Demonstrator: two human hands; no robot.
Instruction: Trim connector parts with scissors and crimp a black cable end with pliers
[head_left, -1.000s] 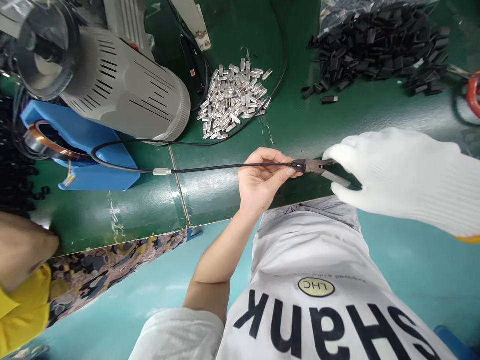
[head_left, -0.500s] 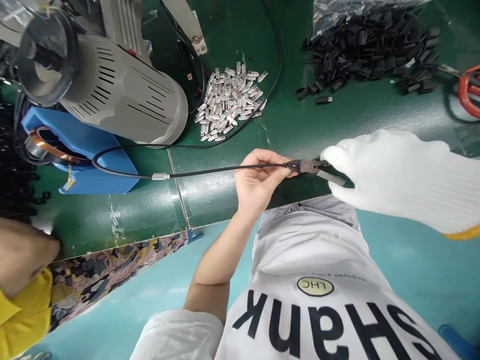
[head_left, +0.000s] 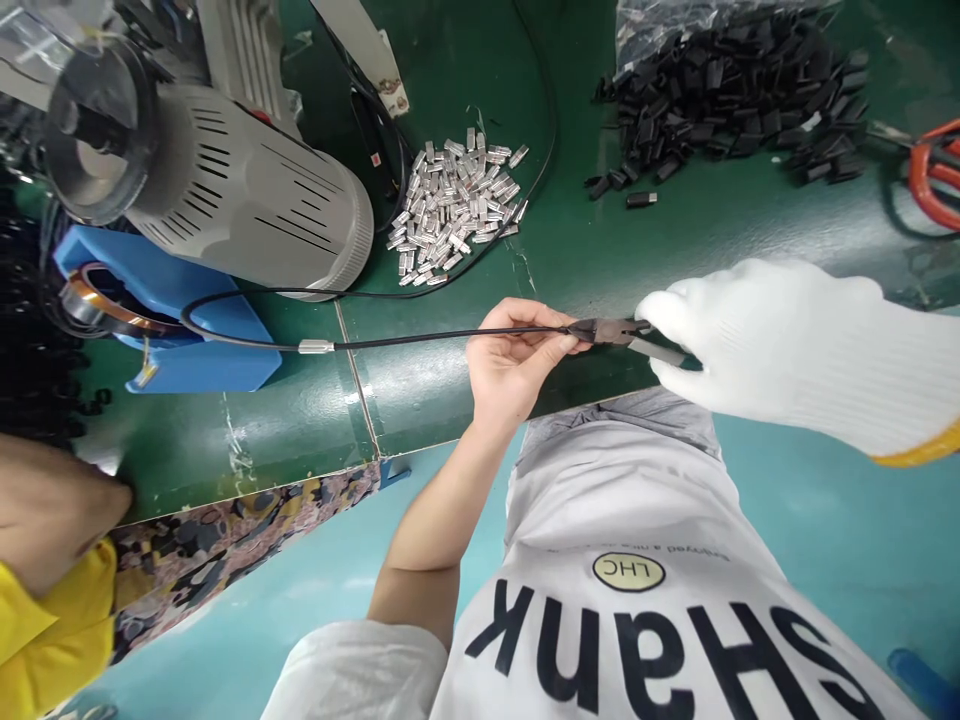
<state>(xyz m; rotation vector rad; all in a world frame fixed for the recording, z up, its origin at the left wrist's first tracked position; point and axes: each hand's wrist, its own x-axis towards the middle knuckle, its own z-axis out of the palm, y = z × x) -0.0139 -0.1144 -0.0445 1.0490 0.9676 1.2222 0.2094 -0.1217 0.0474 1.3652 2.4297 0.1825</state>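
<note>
My bare left hand (head_left: 510, 365) pinches a black cable (head_left: 420, 338) close to its end. In my right hand (head_left: 757, 350), which wears a white knit glove, is a pair of pliers (head_left: 615, 331) with dark jaws. The jaws meet the cable's end at my left fingertips; the exact contact is hidden there. A silver metal sleeve (head_left: 316, 346) sits on the cable to the left. From there the cable loops back over a blue tape dispenser (head_left: 247, 355) and runs along a pile of silver metal connector shells (head_left: 457, 205).
A grey machine with a round vented housing (head_left: 255, 190) lies at the left. Black plastic pieces (head_left: 735, 90) are heaped at the back right, beside orange-handled scissors (head_left: 934, 180). One black connector (head_left: 641, 200) lies apart from them. Another person's arm (head_left: 60, 510) rests at the left edge.
The view has shifted slightly. Both hands, the pliers and the cable keep nearly the same position and hold.
</note>
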